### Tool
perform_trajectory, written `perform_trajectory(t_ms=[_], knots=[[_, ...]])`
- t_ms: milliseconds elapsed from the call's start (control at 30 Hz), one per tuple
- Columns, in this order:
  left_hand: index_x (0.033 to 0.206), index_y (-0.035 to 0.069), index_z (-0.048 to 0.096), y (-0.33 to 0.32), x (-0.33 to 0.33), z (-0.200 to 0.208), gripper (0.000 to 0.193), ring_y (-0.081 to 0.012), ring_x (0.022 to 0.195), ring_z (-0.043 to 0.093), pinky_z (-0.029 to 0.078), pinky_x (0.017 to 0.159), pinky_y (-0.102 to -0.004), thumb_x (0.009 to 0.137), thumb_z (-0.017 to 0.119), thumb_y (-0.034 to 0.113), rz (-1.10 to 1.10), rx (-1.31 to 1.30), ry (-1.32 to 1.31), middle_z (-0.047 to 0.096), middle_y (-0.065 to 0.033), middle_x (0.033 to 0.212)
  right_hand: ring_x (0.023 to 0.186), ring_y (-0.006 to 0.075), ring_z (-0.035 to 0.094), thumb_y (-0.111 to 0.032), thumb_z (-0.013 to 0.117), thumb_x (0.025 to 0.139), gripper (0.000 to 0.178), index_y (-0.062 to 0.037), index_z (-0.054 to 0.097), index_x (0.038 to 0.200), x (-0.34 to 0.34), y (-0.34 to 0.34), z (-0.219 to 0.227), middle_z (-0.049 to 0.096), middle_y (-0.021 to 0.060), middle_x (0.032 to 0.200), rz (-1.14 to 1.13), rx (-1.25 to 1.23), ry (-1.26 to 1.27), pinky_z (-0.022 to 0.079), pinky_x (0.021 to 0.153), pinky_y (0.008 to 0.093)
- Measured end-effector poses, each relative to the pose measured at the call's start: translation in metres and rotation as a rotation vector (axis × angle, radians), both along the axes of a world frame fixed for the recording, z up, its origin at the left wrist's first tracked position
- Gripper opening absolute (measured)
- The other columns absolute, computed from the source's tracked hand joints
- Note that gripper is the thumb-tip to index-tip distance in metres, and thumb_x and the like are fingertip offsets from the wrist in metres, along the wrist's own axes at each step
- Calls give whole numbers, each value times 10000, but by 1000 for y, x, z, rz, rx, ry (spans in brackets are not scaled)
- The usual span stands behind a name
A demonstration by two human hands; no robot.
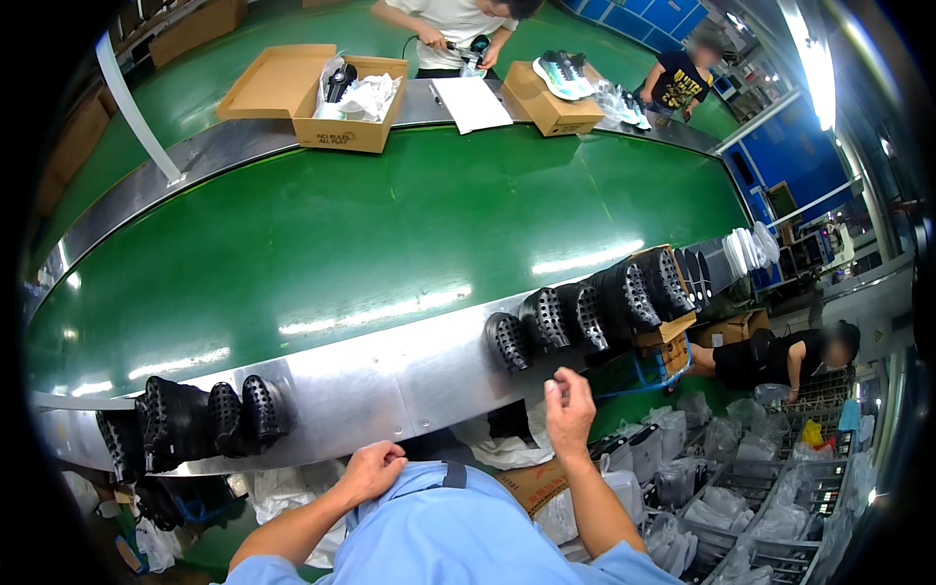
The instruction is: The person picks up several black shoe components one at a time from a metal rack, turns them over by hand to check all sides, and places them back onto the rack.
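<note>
My left hand (373,471) is in front of my waist near the steel ledge, its fingers curled in with nothing seen in them. To the right, my right hand (570,414) is raised just off the ledge's near edge, fingers loosely bent, thumb a little apart, holding nothing. Beyond it stand several black shoe-shaped pieces (544,320) with rows of round holes or studs; the closest one (508,341) is a short way from my fingertips, untouched. A similar group of black shoe-shaped pieces (222,417) stands on the ledge at the left.
A green conveyor belt (390,224) runs past the steel ledge (380,380). Across it are an opened shoebox (341,135), white paper (471,104) and shoes on a brown box (552,115). Two people work there; another bends at right near racks of plastic-wrapped items (721,507).
</note>
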State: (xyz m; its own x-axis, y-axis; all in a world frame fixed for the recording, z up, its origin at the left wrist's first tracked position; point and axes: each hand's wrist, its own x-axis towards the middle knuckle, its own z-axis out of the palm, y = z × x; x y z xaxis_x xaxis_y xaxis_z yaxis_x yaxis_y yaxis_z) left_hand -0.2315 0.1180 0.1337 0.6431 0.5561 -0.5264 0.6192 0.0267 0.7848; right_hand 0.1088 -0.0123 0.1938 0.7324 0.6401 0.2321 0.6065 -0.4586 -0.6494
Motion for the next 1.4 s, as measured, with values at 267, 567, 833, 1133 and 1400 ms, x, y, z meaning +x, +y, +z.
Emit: perform_trajectory(t_ms=[267, 567, 833, 1133, 1400], knots=[[988, 18, 757, -15, -40, -33, 265, -270, 864, 736, 578, 829, -383, 885, 697, 255, 92, -14, 120, 758, -167, 919, 1104, 395, 600, -296, 765, 923, 554, 7, 561, 1339, 9, 26, -9, 608, 197, 1197, -174, -130, -270, 524, 892, 462], [1027, -9, 729, 2, -11, -2, 258, -235, 839, 723, 576, 805, -358, 925, 697, 225, 110, 4, -44, 750, -170, 941, 1070, 363, 628, -248, 769, 909, 368, -37, 683, 1198, 34, 51, -9, 646, 143, 1151, -188, -145, -393, 526, 909, 458], [1199, -16, 696, 24, 44, 32, 350, -181, 880, 682, 568, 764, -312, 1077, 557, 282, 205, -398, -279, 721, -104, 1021, 877, 194, 697, -305, 593, 1065, 295, -35, 679, 1148, -10, 6, 54, 735, 86, 975, -28, 542, 1193, 573, 745, 351], [1322, 50, 580, 35, 102, 67, 435, -138, 787, 650, 493, 549, -280, 1132, 408, 402, 353, -1055, -782, 688, -72, 1068, 1092, 266, 620, -421, 505, 1090, 428, -63, 626, 1291, -102, -18, 33, 678, 132, 1217, -70, 412, 2223, 499, 915, 412], [1296, 20, 610, 30, 106, 69, 462, -171, 868, 674, 516, 664, -319, 1131, 411, 403, 429, -1044, -729, 705, -95, 1094, 917, 215, 589, -395, 492, 1100, 381, -89, 628, 1283, -110, -26, 14, 689, 84, 1137, 29, 459, 2306, 484, 797, 368]])
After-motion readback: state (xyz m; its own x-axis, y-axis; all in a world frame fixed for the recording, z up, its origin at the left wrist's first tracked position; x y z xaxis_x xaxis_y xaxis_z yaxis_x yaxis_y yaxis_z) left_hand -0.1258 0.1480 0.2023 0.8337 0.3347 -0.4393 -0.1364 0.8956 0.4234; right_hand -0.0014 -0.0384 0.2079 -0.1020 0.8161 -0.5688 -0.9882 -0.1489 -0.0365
